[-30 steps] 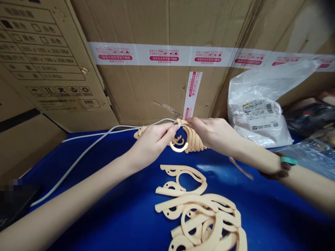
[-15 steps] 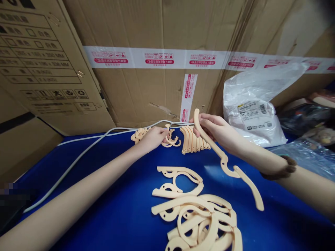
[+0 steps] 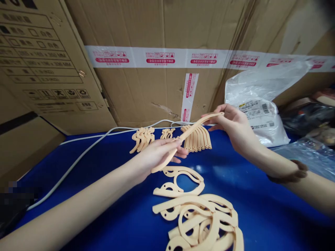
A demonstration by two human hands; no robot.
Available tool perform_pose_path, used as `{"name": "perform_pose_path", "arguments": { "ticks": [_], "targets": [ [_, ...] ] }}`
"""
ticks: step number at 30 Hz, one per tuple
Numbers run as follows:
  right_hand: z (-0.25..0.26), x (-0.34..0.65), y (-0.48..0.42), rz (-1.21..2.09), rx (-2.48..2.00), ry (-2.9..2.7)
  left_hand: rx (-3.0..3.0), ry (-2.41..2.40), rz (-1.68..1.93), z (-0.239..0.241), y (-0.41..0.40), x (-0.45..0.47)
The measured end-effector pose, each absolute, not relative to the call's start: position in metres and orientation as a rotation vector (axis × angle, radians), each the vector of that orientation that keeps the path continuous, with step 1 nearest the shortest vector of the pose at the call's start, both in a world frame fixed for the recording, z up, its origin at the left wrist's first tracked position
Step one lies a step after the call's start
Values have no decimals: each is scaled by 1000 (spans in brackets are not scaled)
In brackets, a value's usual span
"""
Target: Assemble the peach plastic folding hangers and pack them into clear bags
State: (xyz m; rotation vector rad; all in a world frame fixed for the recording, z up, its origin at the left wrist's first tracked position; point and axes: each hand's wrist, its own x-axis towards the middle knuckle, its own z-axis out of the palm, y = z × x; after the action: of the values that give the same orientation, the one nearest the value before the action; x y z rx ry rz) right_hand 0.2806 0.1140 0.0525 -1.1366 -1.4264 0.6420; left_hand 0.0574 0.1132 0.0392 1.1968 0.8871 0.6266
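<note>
A beige plastic folding hanger (image 3: 199, 122) is stretched out aslant between my two hands. My left hand (image 3: 162, 153) is closed around its middle and lower part, where the fingers hide the joint. One arm of the hanger sticks out below the thumb. My right hand (image 3: 234, 122) pinches the far end of the other arm. Under and behind the hanger lie a row of curved beige hanger arms (image 3: 200, 139), small beige hook pieces (image 3: 167, 133) and a pile of wavy beige parts (image 3: 143, 137).
Nearer me, a folded hanger (image 3: 180, 191) lies on the blue table (image 3: 104, 202), with a heap of folded hangers (image 3: 209, 219) closest. White cable (image 3: 78, 158) runs along the left and back. Cardboard boxes (image 3: 146, 94) wall the back; a white plastic bag (image 3: 267, 122) stands right.
My left hand has come from the small hook pieces to the hanger and grips it. My right hand has moved right and turned the hanger, which now slants down to the left.
</note>
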Motion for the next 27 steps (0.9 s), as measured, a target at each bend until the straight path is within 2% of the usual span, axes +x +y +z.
{"name": "perform_pose_path", "arguments": {
  "ticks": [3,6,9,11,16,20,23,27],
  "targets": [
    [48,283,110,55,-1223,-1991,981,894,713,39,99,56],
    [46,276,101,-509,-1092,-2489,897,884,680,39,91,57],
    [46,264,93,-770,-1058,-2706,847,896,628,39,88,59],
    [46,258,91,-720,-1156,-2762,893,933,608,38,89,60],
    [40,245,94,-6,-1484,-2605,1147,1088,665,25,93,67],
    [32,251,110,278,-1458,-2483,1321,1119,801,23,97,65],
    [33,271,124,364,-1440,-2330,1543,1274,837,34,115,39],
    [41,304,137,211,-1446,-2154,1535,1490,870,44,161,-21]
  ]
}}
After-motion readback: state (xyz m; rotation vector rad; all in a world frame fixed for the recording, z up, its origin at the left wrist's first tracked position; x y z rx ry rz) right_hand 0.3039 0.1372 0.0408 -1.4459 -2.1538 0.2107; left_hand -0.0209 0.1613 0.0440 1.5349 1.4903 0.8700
